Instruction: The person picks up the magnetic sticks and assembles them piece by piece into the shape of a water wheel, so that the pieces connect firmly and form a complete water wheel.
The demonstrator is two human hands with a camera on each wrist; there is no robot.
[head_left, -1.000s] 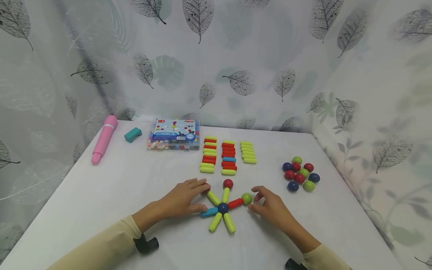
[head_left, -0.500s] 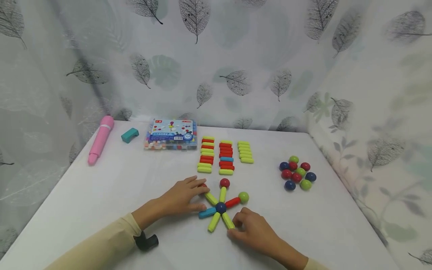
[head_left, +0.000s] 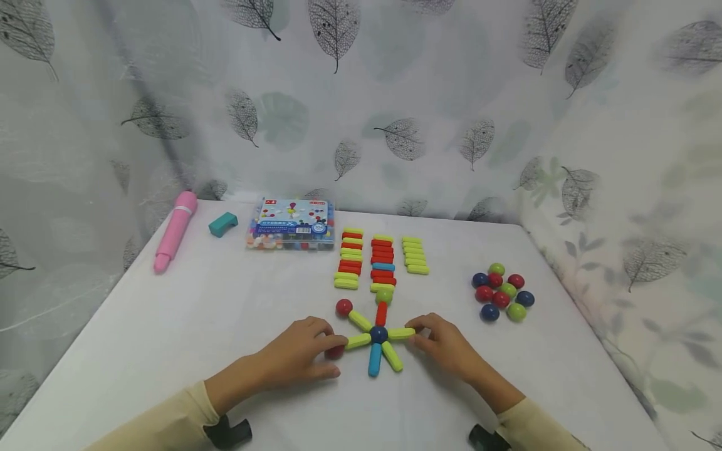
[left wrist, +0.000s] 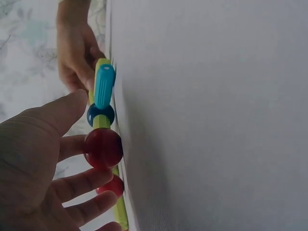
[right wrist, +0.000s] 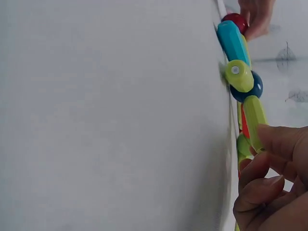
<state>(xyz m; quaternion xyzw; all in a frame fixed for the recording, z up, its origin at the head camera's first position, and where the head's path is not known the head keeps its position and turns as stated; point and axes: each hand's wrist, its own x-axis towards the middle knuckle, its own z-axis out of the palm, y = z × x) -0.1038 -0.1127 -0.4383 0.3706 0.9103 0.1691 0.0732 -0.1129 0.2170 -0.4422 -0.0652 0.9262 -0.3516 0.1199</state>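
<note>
A star-shaped stick-and-ball model lies on the table in the head view, with a dark blue ball (head_left: pixel 379 334) at its centre. From it radiate several yellow-green sticks, a red stick (head_left: pixel 381 313) topped by a green ball (head_left: pixel 385 295), and a blue stick (head_left: pixel 375 360) toward the person. My left hand (head_left: pixel 301 351) touches the red ball (left wrist: pixel 104 148) on the left arm with extended fingers, its thumb apart. Another red ball (head_left: pixel 343 307) caps the upper-left arm. My right hand (head_left: pixel 445 343) pinches the end of the right yellow-green stick (right wrist: pixel 254 118) between thumb and finger.
Behind the model lie columns of loose sticks (head_left: pixel 382 260). A cluster of loose balls (head_left: pixel 500 294) sits to the right. Farther back are a clear parts box (head_left: pixel 291 225), a teal block (head_left: pixel 222 224) and a pink tube (head_left: pixel 176 232).
The model has turned counterclockwise: the green-ball arm swung from right to top, the blue stick from left to front. My right hand went to the lower-right stick and came up with it.
</note>
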